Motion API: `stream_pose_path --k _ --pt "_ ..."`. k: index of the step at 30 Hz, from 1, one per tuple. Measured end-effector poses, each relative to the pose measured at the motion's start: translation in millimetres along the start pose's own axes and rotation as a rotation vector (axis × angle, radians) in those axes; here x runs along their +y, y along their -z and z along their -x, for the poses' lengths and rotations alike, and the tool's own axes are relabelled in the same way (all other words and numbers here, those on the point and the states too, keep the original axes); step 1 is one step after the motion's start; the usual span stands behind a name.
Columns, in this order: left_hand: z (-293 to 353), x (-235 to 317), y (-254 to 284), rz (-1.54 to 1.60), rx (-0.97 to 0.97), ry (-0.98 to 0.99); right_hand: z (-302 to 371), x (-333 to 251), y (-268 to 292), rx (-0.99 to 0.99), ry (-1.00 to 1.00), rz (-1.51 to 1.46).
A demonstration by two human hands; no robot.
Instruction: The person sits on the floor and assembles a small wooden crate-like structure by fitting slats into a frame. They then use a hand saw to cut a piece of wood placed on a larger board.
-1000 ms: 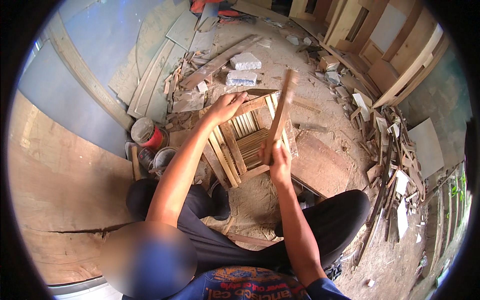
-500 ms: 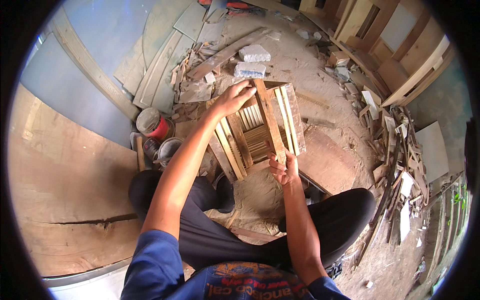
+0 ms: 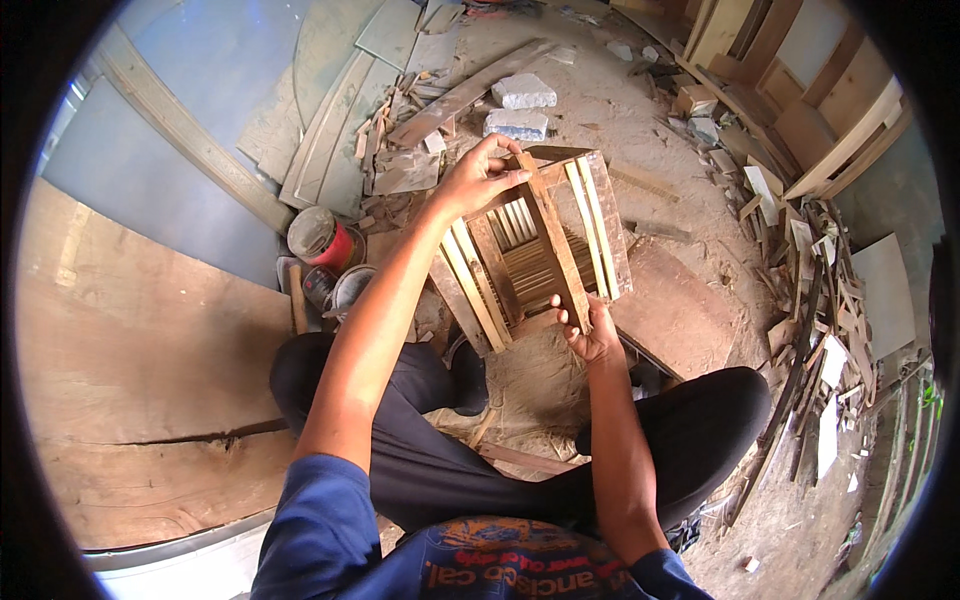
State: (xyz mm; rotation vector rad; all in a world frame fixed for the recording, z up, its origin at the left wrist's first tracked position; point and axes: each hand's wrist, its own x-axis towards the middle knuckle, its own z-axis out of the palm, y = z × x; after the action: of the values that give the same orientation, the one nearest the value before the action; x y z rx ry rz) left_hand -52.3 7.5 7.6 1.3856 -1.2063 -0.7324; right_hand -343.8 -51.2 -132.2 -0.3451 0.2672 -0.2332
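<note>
A wooden slat (image 3: 556, 243) slants across the open top of a slatted wooden crate (image 3: 492, 268). My left hand (image 3: 484, 178) is closed on the slat's far end, fingers over the end and thumb on its near side. At the near end, my right hand (image 3: 594, 334) pinches the slat with curled fingers. Pale strips run along both sides of the crate, and thin slats show inside it. I cannot tell whether the slat touches the crate's rim or is held just above it.
Two pale blocks (image 3: 520, 108) lie beyond the crate. A brown board (image 3: 680, 312) lies to its right, and a red-banded bucket (image 3: 327, 242) stands left. Scrap wood (image 3: 815, 300) is heaped along the right. A large plywood sheet (image 3: 150, 370) fills the left side.
The view has shifted slightly, so the surroundings sit further right. Both hands still hold the slat; my left fingers have moved at its far end, and my right fingers look less tightly wrapped.
</note>
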Motion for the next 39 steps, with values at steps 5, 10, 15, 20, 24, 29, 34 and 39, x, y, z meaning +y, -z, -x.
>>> stream_pose_path --k 5,10,15,20,24,29,34,39 --pt "-1 -7 1 0.015 0.015 -0.014 -2 4 -2 0.091 0.031 0.023" --pt "-1 -9 4 0.043 -0.001 -0.007 1 -1 -12 0.057 0.075 0.02" --pt "-4 -13 4 -0.058 0.026 0.0 15 -37 -35 0.127 0.226 0.119" --pt "-1 -14 4 0.098 0.011 0.005 39 -61 -62 0.073 0.522 0.08" --pt "-4 -14 8 -0.047 -0.015 -0.039 23 -83 -63 0.03 0.826 0.184" --pt "3 -1 0 0.005 -0.032 -0.047 2 -111 -133 0.186 1.064 0.539" --pt "9 7 -13 -0.278 0.045 -0.054 -35 -146 -171 0.186 0.942 1.263" --pt "3 -4 -14 -0.444 0.015 -0.216 -59 -128 -143 0.052 0.736 1.712"
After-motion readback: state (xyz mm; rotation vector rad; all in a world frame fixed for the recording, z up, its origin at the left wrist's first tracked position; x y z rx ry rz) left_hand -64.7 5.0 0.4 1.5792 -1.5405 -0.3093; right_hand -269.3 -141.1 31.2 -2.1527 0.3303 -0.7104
